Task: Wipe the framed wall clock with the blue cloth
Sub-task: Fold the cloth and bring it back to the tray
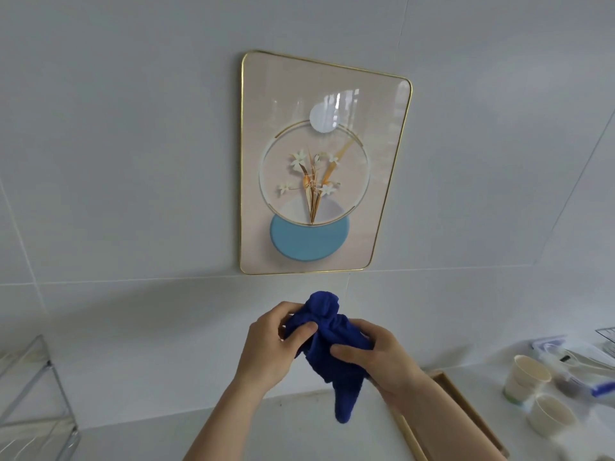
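The framed wall clock (319,168) hangs on the white tiled wall, a gold-edged rounded rectangle with a flower picture, a gold ring, a white disc and a light blue disc behind glass. Below it, well apart from the frame, the blue cloth (329,344) is bunched up in the air, one tail hanging down. My left hand (269,347) grips the cloth's left side with thumb on top. My right hand (379,361) grips its right side. Both hands are over the white counter, below the clock's bottom edge.
A wooden tray (466,414) lies on the counter (299,434) under my right forearm. Two paper cups (525,377) and packaged items (579,361) stand at the right. A wire and glass rack (33,394) stands at the far left.
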{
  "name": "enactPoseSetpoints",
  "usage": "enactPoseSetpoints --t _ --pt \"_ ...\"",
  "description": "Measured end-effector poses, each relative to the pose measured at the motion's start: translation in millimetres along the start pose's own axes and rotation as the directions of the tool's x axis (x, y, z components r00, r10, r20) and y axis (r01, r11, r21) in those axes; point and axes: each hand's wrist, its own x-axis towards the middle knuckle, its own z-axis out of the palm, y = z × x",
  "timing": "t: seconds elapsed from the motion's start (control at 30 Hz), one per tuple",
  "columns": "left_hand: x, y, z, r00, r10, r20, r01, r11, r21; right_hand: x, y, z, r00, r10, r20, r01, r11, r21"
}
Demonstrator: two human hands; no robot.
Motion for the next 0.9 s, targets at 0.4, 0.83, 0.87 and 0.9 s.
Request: enactPoseSetpoints --t 0.4,0.83,0.87,0.9 --pt "31.9 -1.7 92.6 0.991 -0.105 0.079 0.063 0.906 0.419 18.7 28.4 -124.3 0.997 -0.047 -0.066 0.006 0.855 -0.519" --pt "65.5 -22.0 263.3 0.958 -0.238 0.162 0.129 0.857 0.499 38.7 114.2 -267.3 0.986 0.016 -0.169 -0.116 0.786 -0.607" --pt "66.6 -26.2 276.1 0.955 -0.246 0.165 0.131 0.852 0.507 40.4 122.7 -275.7 0.985 0.021 -0.172 -0.123 0.784 -0.609" --pt "67.5 -30.8 288.4 0.953 -0.254 0.168 0.135 0.846 0.515 42.2 131.6 -283.5 0.984 0.025 -0.175 -0.128 0.781 -0.611"
